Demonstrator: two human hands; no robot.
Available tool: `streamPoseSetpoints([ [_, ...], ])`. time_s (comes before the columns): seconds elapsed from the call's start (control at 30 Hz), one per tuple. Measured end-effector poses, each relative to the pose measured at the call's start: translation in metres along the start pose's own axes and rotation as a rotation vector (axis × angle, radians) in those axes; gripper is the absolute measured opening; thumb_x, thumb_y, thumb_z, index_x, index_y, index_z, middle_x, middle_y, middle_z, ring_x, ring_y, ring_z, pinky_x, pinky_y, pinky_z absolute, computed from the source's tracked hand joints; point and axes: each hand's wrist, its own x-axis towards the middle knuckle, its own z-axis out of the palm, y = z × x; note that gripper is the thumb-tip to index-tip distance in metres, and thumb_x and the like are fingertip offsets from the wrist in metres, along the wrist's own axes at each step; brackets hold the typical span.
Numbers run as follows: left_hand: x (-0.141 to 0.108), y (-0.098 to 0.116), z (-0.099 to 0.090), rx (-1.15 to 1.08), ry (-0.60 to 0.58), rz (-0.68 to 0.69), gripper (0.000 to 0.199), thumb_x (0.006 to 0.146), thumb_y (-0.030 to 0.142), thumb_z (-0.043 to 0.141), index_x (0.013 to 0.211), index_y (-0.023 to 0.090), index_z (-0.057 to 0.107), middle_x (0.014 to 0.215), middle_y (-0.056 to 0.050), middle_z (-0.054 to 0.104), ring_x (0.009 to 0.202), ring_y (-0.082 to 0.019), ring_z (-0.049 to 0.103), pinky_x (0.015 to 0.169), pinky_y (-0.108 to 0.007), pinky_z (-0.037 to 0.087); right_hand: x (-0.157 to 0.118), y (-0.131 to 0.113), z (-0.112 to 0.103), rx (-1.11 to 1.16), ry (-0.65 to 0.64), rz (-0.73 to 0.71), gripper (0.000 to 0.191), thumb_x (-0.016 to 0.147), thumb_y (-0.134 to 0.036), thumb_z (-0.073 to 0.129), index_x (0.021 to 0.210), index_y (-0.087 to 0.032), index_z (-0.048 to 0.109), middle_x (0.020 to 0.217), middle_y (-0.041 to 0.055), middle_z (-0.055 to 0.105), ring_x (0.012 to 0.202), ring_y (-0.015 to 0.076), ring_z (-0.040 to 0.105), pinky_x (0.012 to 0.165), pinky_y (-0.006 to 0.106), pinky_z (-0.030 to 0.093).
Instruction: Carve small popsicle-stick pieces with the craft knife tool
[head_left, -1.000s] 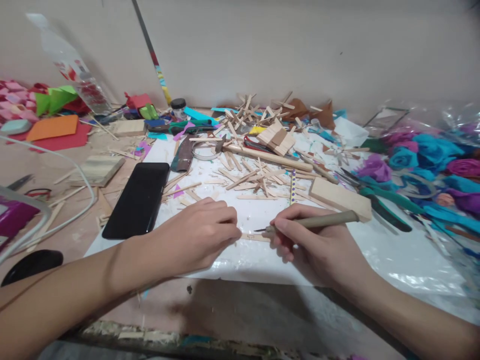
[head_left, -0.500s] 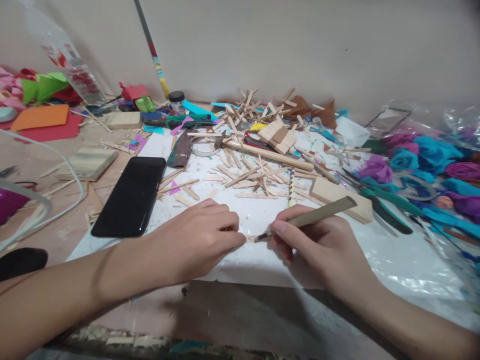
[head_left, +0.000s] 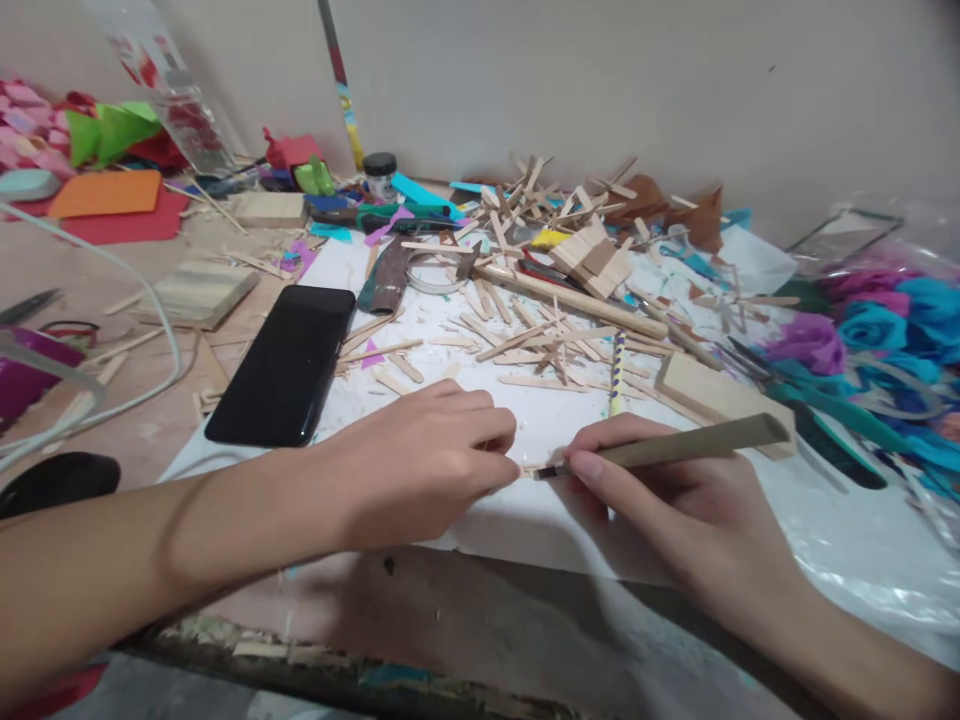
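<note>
My left hand (head_left: pixel 442 462) rests over the white sheet (head_left: pixel 480 520) with its fingers closed. Its fingertips press on a tiny wooden piece (head_left: pixel 529 472), most of which they hide. In my right hand (head_left: pixel 667 500) is a slim carving tool (head_left: pixel 697 443) with a thick drab handle and a short dark metal tip. The thumb and fingers grip it low, close to the tip. That tip lies almost flat and meets the small piece just right of my left fingertips. Whether the tip is a knife or a chisel edge cannot be made out.
A black phone (head_left: pixel 289 365) lies left of my left hand. Behind are loose craft sticks (head_left: pixel 540 340), a hammer (head_left: pixel 570 295) and a tape roll (head_left: pixel 435 270). A wooden block (head_left: pixel 720 400) and green-handled scissors (head_left: pixel 840 445) lie right. A white cable (head_left: pixel 157 300) loops at left.
The whole scene has shifted right and slightly up as the view turned. Both hands keep their grips, and the tool's tip stays at the small wooden piece.
</note>
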Motion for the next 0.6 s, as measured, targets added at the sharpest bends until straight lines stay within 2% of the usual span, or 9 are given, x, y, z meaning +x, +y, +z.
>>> streamPoseSetpoints([
  [0.27,0.0008,-0.0007,-0.0005,-0.026,-0.033,-0.013,0.028,0.107,0.011,0.054,0.102,0.016,0.081,0.105,-0.006,0.072,0.098,-0.023,0.062,0.088,-0.04,0.044,-0.0018,-0.002,0.0005,-0.086,-0.038,-0.089,0.019,0.097,-0.023,0.069,0.08,-0.026,0.076,0.075,-0.0017,0.074,0.063,0.0129,0.068,0.055,0.02,0.054],
  [0.47,-0.0009,0.0024,-0.0002,-0.026,-0.018,-0.013,0.025,0.104,0.007,0.056,0.094,0.016,0.077,0.1,-0.006,0.069,0.092,-0.021,0.059,0.085,-0.038,0.043,-0.0007,-0.003,-0.0003,-0.173,-0.105,-0.15,0.016,0.1,-0.027,0.07,0.087,-0.027,0.079,0.085,0.0033,0.082,0.074,0.0206,0.074,0.058,0.028,0.058],
  [0.6,-0.0002,0.004,0.0018,-0.029,0.01,-0.023,0.023,0.101,0.005,0.058,0.091,0.017,0.075,0.096,-0.005,0.068,0.087,-0.021,0.057,0.081,-0.038,0.043,0.003,-0.0049,-0.0012,-0.159,-0.166,-0.169,0.02,0.102,-0.028,0.068,0.086,-0.026,0.078,0.082,0.0043,0.081,0.072,0.0217,0.073,0.061,0.033,0.057],
])
